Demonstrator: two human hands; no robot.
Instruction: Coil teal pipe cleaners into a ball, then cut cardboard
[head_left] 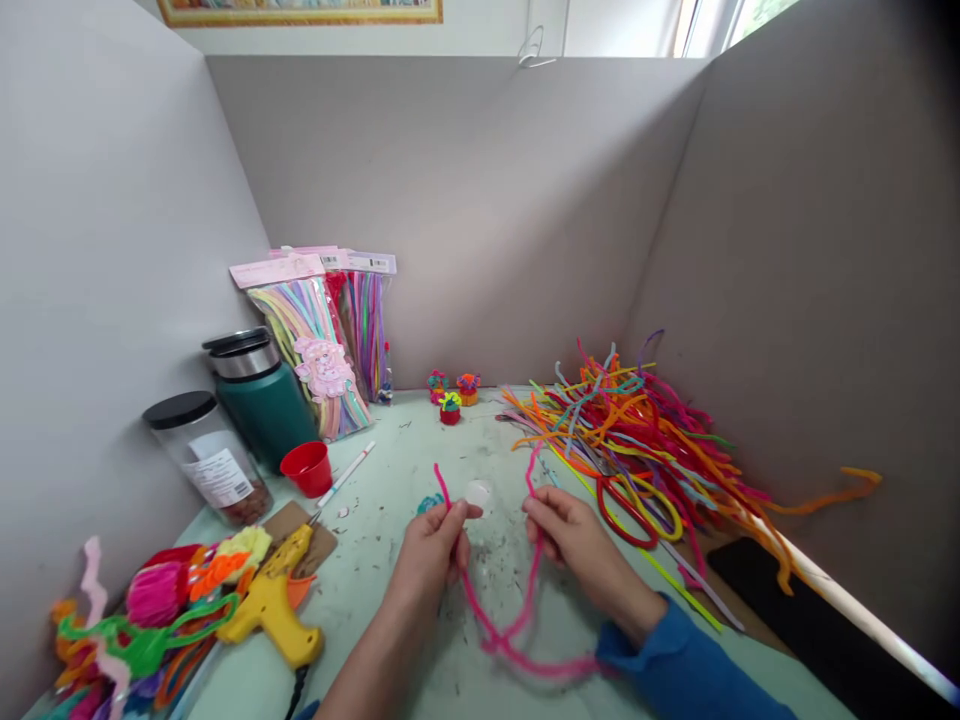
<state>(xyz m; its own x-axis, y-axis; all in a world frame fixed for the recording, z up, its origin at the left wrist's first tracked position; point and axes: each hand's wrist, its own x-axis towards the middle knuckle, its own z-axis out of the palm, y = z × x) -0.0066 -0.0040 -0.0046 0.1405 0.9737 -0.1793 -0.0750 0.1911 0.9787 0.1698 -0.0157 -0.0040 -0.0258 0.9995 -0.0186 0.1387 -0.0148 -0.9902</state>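
Note:
A bright pink pipe cleaner [531,590] hangs in a loop between my hands, its strands meeting low down near my right sleeve. My left hand [433,550] pinches one strand, and a short end sticks up above the thumb. Closed on the other strand is my right hand [566,530], with its tip rising above the fingers. Just beyond my left hand lie a small blue curled piece [430,502] and a whitish round disc [478,493]. Scissors with red handles [626,515] rest to the right of my right hand, partly under pipe cleaners.
A yellow glue gun [277,605] lies left, beside colourful pipe-cleaner pieces [157,600]. A red cup [307,468], a jar [214,460], and a green bottle [262,400] stand behind. Loose pipe cleaners [637,430] are heaped right. Three tiny potted flowers [450,408] stand at the back.

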